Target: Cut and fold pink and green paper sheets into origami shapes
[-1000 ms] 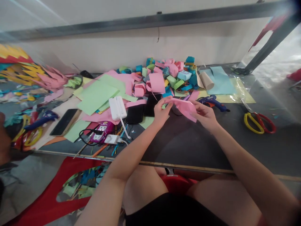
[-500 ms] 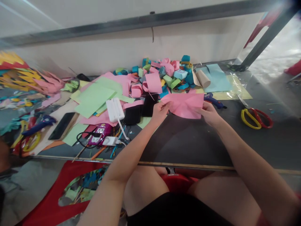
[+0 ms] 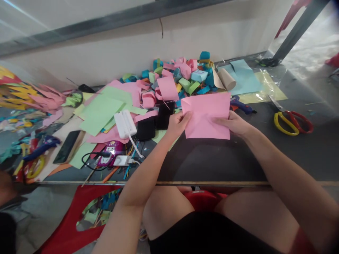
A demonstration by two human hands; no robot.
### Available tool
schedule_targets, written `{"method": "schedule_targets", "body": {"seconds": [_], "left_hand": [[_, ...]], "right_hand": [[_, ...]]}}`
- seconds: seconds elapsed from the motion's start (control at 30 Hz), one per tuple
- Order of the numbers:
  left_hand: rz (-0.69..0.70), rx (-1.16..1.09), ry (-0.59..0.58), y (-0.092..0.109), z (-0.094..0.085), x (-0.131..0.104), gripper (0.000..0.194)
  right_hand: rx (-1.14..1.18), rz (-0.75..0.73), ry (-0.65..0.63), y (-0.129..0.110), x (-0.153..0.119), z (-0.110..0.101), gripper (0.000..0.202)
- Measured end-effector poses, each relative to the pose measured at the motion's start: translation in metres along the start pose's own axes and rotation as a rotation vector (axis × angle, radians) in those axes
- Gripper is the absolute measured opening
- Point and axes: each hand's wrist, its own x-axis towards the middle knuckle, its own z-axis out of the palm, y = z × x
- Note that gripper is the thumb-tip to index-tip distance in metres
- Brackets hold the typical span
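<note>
A pink paper sheet (image 3: 205,125) is held up over the dark table (image 3: 212,162), its face turned toward me and lightly creased. My left hand (image 3: 179,122) pinches its left edge, thumb on the front. On the right edge my right hand (image 3: 234,123) grips it, with the thumb lying across the front and the other fingers hidden behind. Beyond the sheet lies a heap of curled paper pieces (image 3: 185,72) in pink, blue and green. A blue glue gun (image 3: 242,105) rests just right of the sheet.
Scissors (image 3: 287,122) with red and yellow handles lie at the right. Green sheets (image 3: 102,109), a white power bank (image 3: 125,124), a phone (image 3: 68,146) and a purple socket block (image 3: 110,153) are at the left. A cardboard roll (image 3: 227,79) stays at the back.
The pink sheet has opened out flatter and now faces me more fully, both hands still on its edges. The camera view has shifted slightly.
</note>
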Motion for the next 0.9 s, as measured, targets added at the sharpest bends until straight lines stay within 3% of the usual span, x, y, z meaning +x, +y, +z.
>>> {"method": "schedule_targets", "body": {"seconds": [0.17,0.27,0.53,0.7,0.83,0.9], "left_hand": [[-0.207,-0.223,-0.166,-0.006,-0.001,0.004,0.052],[-0.267,-0.319,-0.159,-0.010,-0.002,0.004,0.047],[-0.254,-0.383,-0.189,-0.006,-0.006,0.006,0.035],[-0.179,-0.366,-0.266,0.002,-0.017,0.009,0.030],[-0.269,-0.356,-0.429,0.004,-0.019,0.012,0.046],[-0.365,-0.334,-0.418,0.002,-0.016,0.012,0.053]], "right_hand": [[0.052,0.028,0.074,0.000,0.000,0.000,0.045],[0.090,0.109,0.056,-0.006,-0.002,0.000,0.040],[0.164,0.201,-0.047,-0.004,0.001,-0.002,0.031],[0.115,0.112,-0.149,-0.003,0.001,-0.007,0.005],[0.072,0.086,-0.233,-0.003,0.001,-0.004,0.003],[0.068,0.057,-0.206,-0.003,0.001,-0.001,0.005]]}}
